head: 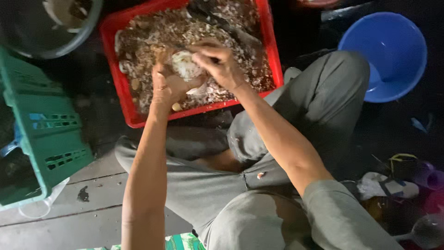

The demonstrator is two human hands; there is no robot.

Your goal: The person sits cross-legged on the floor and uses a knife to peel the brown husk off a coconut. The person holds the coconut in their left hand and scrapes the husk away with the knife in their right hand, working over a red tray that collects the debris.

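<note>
Pale round thing (184,65): a whitish, rounded lump, possibly a peeled bulb or shellfish; the picture is too blurred to tell which. It sits above the red crate, between both hands.
Left hand (167,87): cupped under the pale thing, fingers curled up around its lower side, holding it.
Right hand (221,62): closed in a loose fist against the pale thing's right side, gripping what looks like a thin dark tool; its blade or tip cannot be made out.
Red crate (273,55): shallow plastic tray on the floor, heaped with brown and white scraps or shells.
Person's legs (319,92): in grey trousers, knees bent, just beside the crate's near edge.
Green crate (46,125): slotted plastic, left of the red crate, well apart from the hands.
Blue basin (393,51): round plastic bowl, upper right, beyond the knee.
Dark round tub (46,32): upper left corner, partly cut off.
</note>
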